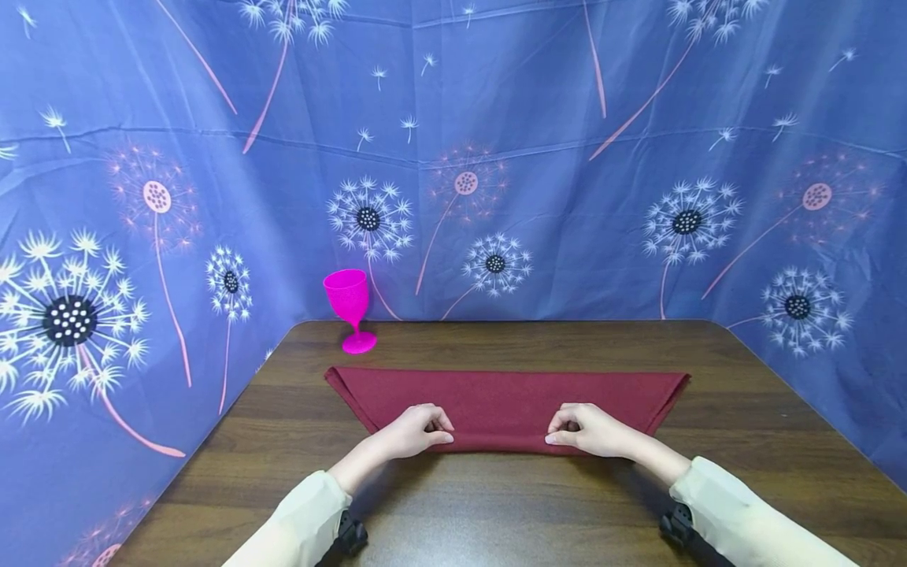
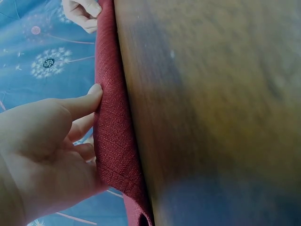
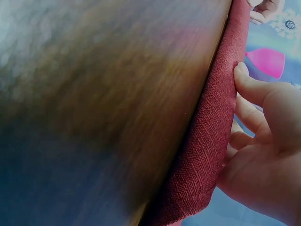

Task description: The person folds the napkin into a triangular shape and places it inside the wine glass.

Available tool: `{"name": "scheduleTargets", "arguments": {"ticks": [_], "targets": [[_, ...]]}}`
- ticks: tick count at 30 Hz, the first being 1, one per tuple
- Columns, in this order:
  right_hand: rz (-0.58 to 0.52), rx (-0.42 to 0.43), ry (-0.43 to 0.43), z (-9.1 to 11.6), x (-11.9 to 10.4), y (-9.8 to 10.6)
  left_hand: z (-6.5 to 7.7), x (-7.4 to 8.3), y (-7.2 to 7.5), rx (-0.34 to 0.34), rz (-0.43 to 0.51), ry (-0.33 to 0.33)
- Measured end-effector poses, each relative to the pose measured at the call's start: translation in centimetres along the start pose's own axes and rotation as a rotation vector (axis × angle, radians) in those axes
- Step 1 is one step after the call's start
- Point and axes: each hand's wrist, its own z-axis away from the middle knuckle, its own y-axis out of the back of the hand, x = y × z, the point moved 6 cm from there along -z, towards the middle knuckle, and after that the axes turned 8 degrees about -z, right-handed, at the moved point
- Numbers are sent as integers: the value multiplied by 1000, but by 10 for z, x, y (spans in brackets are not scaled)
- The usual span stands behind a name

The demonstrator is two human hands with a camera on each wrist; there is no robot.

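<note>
A dark red cloth napkin (image 1: pixel 496 402) lies folded on the table, wide along its far edge and narrower along the near one. At the left part of the near edge, my left hand (image 1: pixel 416 431) pinches the cloth between thumb and fingers. My right hand (image 1: pixel 594 430) grips the same edge farther right, mirroring the left. Both wrist views show a thick, rounded fold, seen as napkin (image 2: pixel 113 108) and napkin (image 3: pixel 211 113), with each thumb on it. Some fingertips are hidden behind the cloth.
A bright pink goblet (image 1: pixel 349 299) stands upright near the table's back left corner, beyond the napkin. The brown wooden table (image 1: pixel 453 512) reaches back to a blue curtain (image 1: pixel 553 197) printed with dandelions, which also hangs along the left and right sides.
</note>
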Motion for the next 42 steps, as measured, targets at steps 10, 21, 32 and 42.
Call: {"name": "scheduleTargets", "arguments": {"ticks": [10, 21, 32, 42], "targets": [[23, 21, 21, -1, 5, 0, 0, -1, 2, 20, 8, -13], [-61, 25, -24, -2, 7, -3, -2, 0, 4, 69, -82, -69], [-30, 66, -9, -3, 3, 2, -1, -3, 2, 33, -5, -21], [-7, -18, 18, -3, 7, 1, -1, -3, 0, -9, -4, -30]]}}
